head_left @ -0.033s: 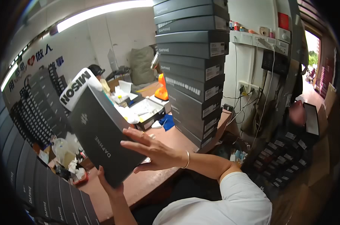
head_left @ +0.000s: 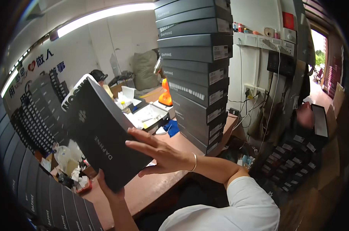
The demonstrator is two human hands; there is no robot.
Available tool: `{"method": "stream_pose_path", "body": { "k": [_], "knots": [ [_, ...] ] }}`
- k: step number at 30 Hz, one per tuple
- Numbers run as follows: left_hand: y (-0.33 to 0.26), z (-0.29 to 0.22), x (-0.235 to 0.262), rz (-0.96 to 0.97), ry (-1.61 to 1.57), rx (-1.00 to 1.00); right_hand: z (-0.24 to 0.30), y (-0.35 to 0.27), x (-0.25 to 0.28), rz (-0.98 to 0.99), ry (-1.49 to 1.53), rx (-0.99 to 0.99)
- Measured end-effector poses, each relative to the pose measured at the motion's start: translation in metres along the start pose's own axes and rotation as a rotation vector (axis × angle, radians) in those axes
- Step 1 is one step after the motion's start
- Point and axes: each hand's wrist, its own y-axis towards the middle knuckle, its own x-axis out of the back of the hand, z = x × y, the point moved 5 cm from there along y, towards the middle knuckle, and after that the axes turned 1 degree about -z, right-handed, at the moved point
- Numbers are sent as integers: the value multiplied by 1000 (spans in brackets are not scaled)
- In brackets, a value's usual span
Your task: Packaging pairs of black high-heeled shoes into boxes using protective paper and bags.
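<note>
A dark grey shoebox point(head_left: 101, 142) with pale lettering is held up, tilted, above the pink-topped table point(head_left: 159, 183). My left hand point(head_left: 112, 188) grips its lower corner, the thumb on the front face and the other fingers hidden behind. At the box's right edge is my right hand point(head_left: 159, 152), with a bangle at the wrist. Its fingers are stretched out and spread against the edge; the thumb points toward the lower corner. Behind the box shows part of a white rounded item point(head_left: 76, 90) with dark lettering.
A tall stack of dark shoeboxes point(head_left: 197, 92) stands on the table at right. Beyond the held box are an open box point(head_left: 149, 115), a blue cloth point(head_left: 170, 128) and an orange object point(head_left: 165, 94). More boxes point(head_left: 59, 204) line the left. A person in a cap point(head_left: 99, 74) is behind.
The held shoebox has shifted slightly left and up, covering more of the white lettered item. Both hands stay at the same places on the box.
</note>
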Motion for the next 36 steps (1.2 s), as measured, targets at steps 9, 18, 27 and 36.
{"method": "stream_pose_path", "body": {
  "k": [9, 18, 27, 36],
  "knots": [
    [8, 79, -20, -13, 410, 208, -38, -91, 60, -174, 94, -412],
    [-12, 394, 133, 155, 719, 575, -171, -280, 1, 179, -486, -962],
    [-87, 266, 219, 126, 1003, 869, -164, -173, -135, 429, 274, -768],
    [-336, 47, 286, -1480, 843, 1096, -124, -171, -221, 977, 749, -392]
  ]
}}
